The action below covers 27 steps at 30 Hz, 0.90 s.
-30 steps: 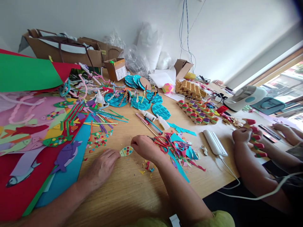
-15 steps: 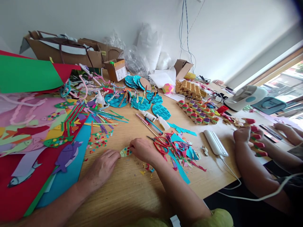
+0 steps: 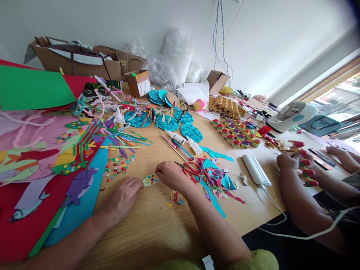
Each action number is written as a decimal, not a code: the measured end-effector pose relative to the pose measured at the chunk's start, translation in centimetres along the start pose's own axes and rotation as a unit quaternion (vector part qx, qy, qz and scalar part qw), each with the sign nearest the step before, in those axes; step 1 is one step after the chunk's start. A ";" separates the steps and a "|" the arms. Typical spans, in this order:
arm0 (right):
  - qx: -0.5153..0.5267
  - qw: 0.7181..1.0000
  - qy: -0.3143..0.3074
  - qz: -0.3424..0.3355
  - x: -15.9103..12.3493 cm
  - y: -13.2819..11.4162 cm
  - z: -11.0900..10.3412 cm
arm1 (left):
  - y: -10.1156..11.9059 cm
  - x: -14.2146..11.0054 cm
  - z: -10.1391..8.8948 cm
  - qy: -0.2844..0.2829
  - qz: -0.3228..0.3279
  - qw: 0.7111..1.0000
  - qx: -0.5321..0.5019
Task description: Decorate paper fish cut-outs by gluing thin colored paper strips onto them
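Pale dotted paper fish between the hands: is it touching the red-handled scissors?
Apart: the head view shows the right hand lying between fish and scissors.

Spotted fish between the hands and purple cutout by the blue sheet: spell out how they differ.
The spotted fish is pale with red, orange and yellow dots; the purple cutout shows no dots. The fish looks clearly smaller than the purple cutout. The fish is on the wooden tabletop between the left hand and right hand, while the purple cutout lies partly over the blue sheet. Both are sea-animal shapes.
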State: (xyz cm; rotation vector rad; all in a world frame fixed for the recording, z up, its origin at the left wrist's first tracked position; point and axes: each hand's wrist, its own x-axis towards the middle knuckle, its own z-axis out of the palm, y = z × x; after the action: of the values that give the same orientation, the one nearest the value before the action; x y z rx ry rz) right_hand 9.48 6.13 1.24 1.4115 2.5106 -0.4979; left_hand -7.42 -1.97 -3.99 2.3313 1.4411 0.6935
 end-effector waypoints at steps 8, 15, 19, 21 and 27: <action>0.003 1.000 0.000 -0.003 -0.2 -0.1 0.0 | 0.0 0.0 0.1 0.011 0.005 1.000 -0.004; 0.010 1.000 -0.008 0.002 -0.1 -0.1 0.1 | -0.1 0.1 0.1 0.007 0.007 1.000 -0.009; 0.016 1.000 -0.004 0.008 -0.1 -0.2 0.2 | 0.1 0.1 -0.1 0.003 0.006 1.000 -0.010; 0.021 1.000 -0.004 0.011 0.0 -0.1 0.2 | 0.1 0.1 0.0 -0.003 0.004 1.000 -0.006; 0.044 0.998 0.048 0.001 -0.2 1.9 -0.4 | -0.1 0.0 0.0 0.020 -0.023 0.997 -0.069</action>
State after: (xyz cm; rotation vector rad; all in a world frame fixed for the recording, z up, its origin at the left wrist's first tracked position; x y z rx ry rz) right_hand 11.20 7.02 1.34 1.5040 2.5901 -0.5599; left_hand -7.55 -1.93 -4.04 2.1839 1.4125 0.8043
